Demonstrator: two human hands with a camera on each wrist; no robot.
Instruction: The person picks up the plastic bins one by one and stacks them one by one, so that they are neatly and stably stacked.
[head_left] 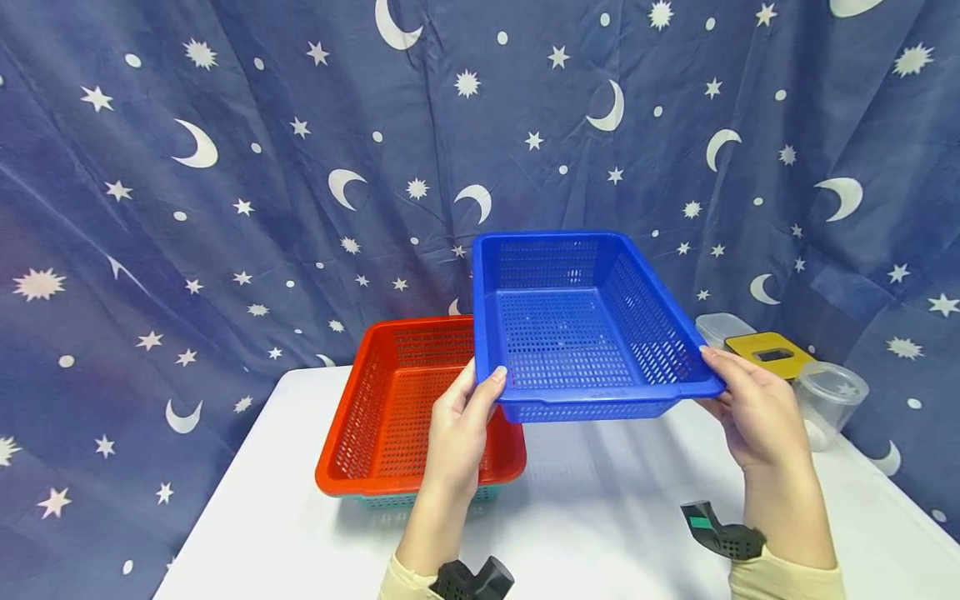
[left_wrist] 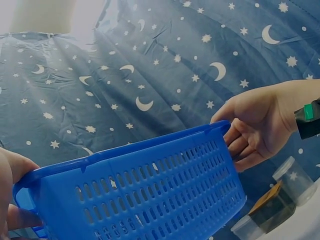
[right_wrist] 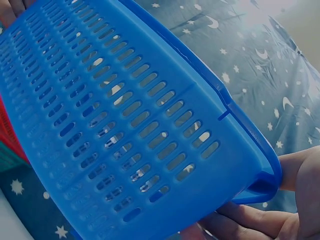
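A blue perforated plastic basket is held up above the table, tilted so that its inside shows in the head view. My left hand grips its near left corner, thumb over the rim. At the near right corner my right hand pinches the rim, with fingers under it, as the right wrist view shows. Left of and below the blue basket, a red basket sits nested in a green basket, of which only a strip shows. The blue basket hides part of the red one.
On the white table, at the right edge, stand a clear container, a box with a yellow top and a clear tub with a lid. A dark blue curtain with moons and stars hangs behind the table.
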